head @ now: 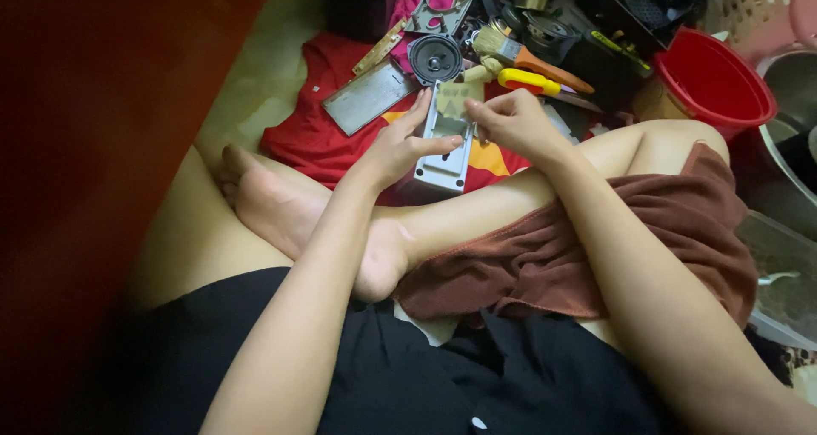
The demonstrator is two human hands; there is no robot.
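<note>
My left hand (398,148) grips a grey rectangular device casing (444,168) that rests upright against my crossed leg, thumb across its front. My right hand (513,122) pinches a small pale square piece (458,97) at the casing's top end. Both hands meet over a red cloth (319,137) spread on the floor. I sit cross-legged, with a brown towel (553,256) draped over my right thigh.
Beyond the casing lie a round black speaker (435,58), a flat grey metal plate (368,97), a paintbrush with an orange handle (523,56), a yellow-handled tool (529,81) and a wooden ruler (380,48). A red bucket (713,82) stands at right. A dark red surface (94,145) fills the left.
</note>
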